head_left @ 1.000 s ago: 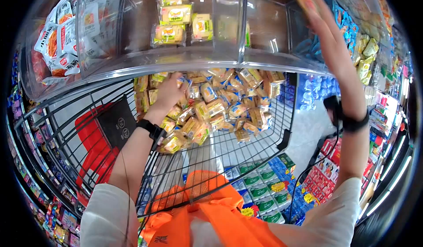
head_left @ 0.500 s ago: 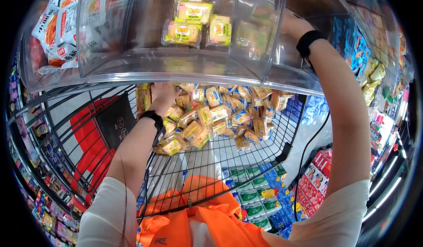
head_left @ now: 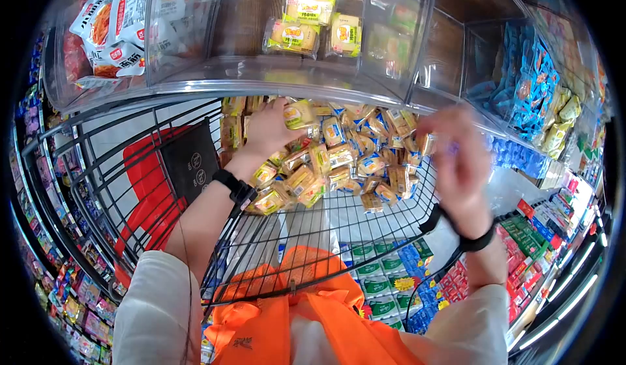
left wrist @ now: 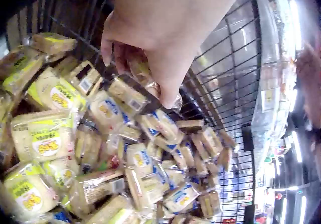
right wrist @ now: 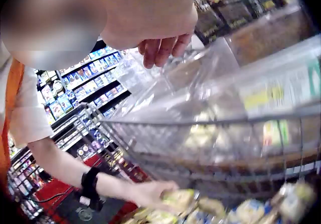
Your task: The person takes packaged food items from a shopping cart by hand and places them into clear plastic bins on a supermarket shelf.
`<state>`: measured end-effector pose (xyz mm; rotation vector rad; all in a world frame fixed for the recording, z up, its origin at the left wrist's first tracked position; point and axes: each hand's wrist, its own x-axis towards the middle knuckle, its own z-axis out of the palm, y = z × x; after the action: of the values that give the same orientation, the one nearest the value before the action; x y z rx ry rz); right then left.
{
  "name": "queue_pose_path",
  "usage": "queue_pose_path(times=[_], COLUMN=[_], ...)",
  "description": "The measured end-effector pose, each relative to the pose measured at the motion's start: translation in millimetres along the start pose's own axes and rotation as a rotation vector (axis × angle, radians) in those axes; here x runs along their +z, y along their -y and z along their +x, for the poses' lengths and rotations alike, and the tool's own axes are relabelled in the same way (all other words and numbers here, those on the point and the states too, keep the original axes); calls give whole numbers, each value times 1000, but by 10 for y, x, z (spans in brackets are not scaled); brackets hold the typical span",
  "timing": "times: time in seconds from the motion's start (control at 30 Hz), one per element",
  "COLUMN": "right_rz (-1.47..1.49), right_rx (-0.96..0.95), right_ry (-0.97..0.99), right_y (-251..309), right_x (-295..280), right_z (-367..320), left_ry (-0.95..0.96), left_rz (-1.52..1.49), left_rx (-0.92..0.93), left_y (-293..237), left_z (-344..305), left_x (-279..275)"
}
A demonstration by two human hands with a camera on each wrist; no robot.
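A wire shopping cart [head_left: 365,229] holds a heap of small yellow and blue snack packets [head_left: 345,163]. My left hand [head_left: 268,130] is at the far left of the heap and pinches one yellow packet [head_left: 297,114]. In the left wrist view its fingers [left wrist: 113,50] curl round that packet [left wrist: 131,94] just above the heap [left wrist: 100,158]. My right hand [head_left: 456,153], blurred, hovers over the cart's right rim. Its fingers [right wrist: 160,48] hang loosely curled and hold nothing. A clear bin [head_left: 261,81] above the cart contains several matching yellow packets [head_left: 306,19].
A red fold-down seat [head_left: 147,189] lines the cart's left end. Orange fabric [head_left: 306,313] hangs at the near edge. Clear bins hold white-and-red packets [head_left: 111,32] at the left and blue packets [head_left: 528,85] at the right. Stocked shelves [head_left: 385,280] show beneath the cart.
My right hand has come down from the upper bin to just above the cart's right side, empty. My left hand has lifted a yellow packet off the heap.
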<state>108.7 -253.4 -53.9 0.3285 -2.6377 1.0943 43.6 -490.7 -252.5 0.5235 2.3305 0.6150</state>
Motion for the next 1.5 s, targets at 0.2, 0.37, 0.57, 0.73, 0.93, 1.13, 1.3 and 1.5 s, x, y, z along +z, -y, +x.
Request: queue_pose_path(times=[0.2, 0.37, 0.57, 0.73, 0.93, 1.13, 1.3, 1.5], right_rz=[372, 792, 706, -233, -222, -197, -193, 16], right_rx=[734, 947, 529, 299, 254, 333, 337, 264], right_ry=[-74, 144, -135, -354, -219, -237, -296, 52], right_y=[1, 82, 342, 15, 30, -81, 48, 59], right_x=[946, 918, 169, -155, -62, 138, 477, 977], right_z=[-861, -682, -245, 13, -176, -607, -802, -871], left_ry=[-69, -136, -426, -506, -487, 312, 30, 528], left_rz=[-254, 104, 531, 696, 778, 1581, 573, 701], left_rx=[315, 447, 693, 650, 539, 703, 791, 363], left_y=[-531, -1037, -1593, -1527, -1013, -2063, -1749, -801], left_z=[-448, -771, -763, 690, 1728, 626, -434, -611], left_x=[-177, -743, -1711, -2004, -1552, -1927, -1813, -621])
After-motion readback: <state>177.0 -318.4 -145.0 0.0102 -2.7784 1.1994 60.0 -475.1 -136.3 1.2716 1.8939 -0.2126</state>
